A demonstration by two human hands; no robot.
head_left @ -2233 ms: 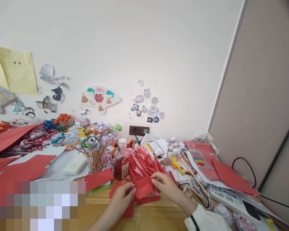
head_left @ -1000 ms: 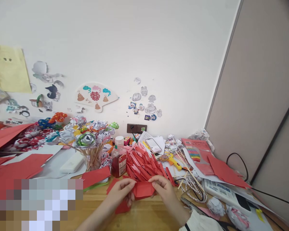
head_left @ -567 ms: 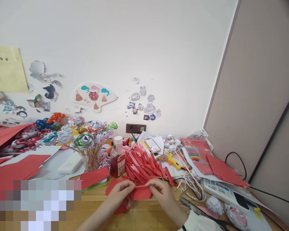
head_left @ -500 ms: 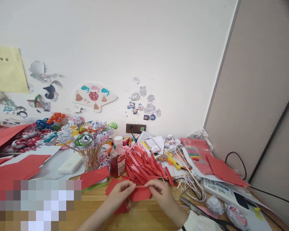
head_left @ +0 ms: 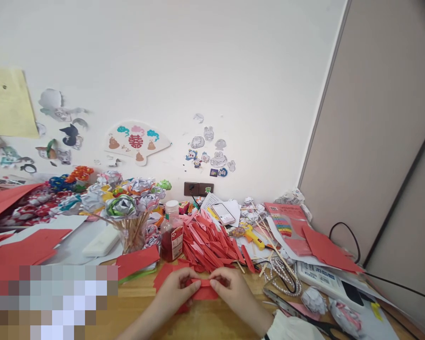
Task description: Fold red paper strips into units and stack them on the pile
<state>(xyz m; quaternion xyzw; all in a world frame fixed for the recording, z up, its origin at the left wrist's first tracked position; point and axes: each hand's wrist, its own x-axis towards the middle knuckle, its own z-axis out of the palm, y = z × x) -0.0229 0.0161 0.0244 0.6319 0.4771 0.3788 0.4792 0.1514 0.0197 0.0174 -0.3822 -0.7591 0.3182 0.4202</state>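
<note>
Between my two hands is a sheet of red paper (head_left: 206, 292), its far edge partly folded over. My left hand (head_left: 180, 289) pinches the left part of the fold between thumb and fingers. From the other side my right hand (head_left: 230, 285) grips it the same way, thumb pressed on top. More red paper (head_left: 163, 276) lies on the wooden table beneath and beside my left hand. Just beyond my fingers rises a heap of folded red paper strips (head_left: 208, 241).
Left of the heap stand a bottle of red liquid (head_left: 172, 238) and a jar of paper flowers (head_left: 131, 236). To the right lie a yellow glue gun (head_left: 253, 236), a phone (head_left: 224, 213), a bead string (head_left: 283, 278) and black-handled scissors (head_left: 326, 326). Red sheets (head_left: 331, 250) rest at far right.
Both hands have drawn closer together along the paper's far edge, and the thumbs now press on the fold. The view has shifted slightly.
</note>
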